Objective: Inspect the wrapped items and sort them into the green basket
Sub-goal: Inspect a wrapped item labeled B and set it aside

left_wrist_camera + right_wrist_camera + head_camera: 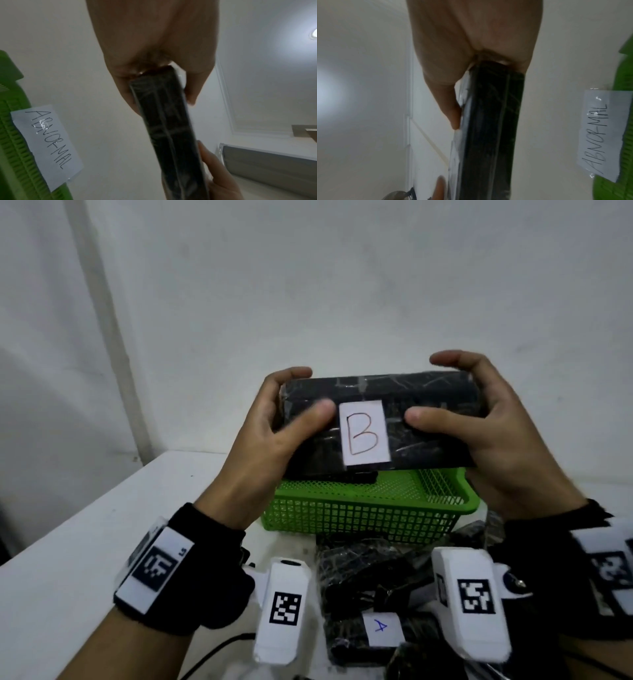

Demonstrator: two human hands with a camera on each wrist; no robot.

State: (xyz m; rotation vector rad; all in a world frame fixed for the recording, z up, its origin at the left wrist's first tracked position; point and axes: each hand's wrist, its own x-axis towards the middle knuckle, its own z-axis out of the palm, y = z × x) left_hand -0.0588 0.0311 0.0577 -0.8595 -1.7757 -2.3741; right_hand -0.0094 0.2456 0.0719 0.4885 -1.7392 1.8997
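A flat black item wrapped in clear film (376, 419), with a white label marked "B" (364, 433), is held up above the green basket (359, 518). My left hand (274, 433) grips its left end, thumb on the front. My right hand (479, 419) grips its right end, thumb on the front, fingers curled over the top. The wrist views show the item edge-on (168, 128) (489, 128) between palm and fingers. A white note reading "ABNORMAL" (46, 146) (606, 135) is taped to the basket's wall (10, 148) (624, 74). Another dark item lies inside the basket, mostly hidden.
Several more black wrapped items (363, 587) lie on the white table (85, 542) in front of the basket, one with a label marked "A" (382, 628). A white wall stands close behind. The table's left edge runs diagonally at the left.
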